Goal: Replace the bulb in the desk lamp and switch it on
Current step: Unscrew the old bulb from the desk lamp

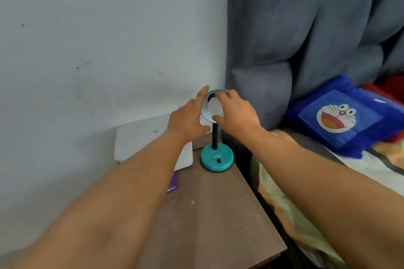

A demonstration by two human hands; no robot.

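Observation:
A small teal desk lamp stands at the back right corner of a brown bedside table (209,214). Its round base (216,159) carries a black switch (218,161), and a dark stem (215,135) rises to the tilted shade (206,113). The shade's white inside faces me, with a white bulb (215,107) in it. My left hand (188,120) cups the shade's left rim, index finger along the edge. My right hand (236,111) has its fingers and thumb closed around the bulb. The socket behind the bulb is mostly hidden.
A flat white box (142,142) leans against the wall behind my left forearm, and a purple card (172,185) lies on the table beside it. A bed with a blue cartoon cushion (341,116) and grey curtain (295,28) is on the right.

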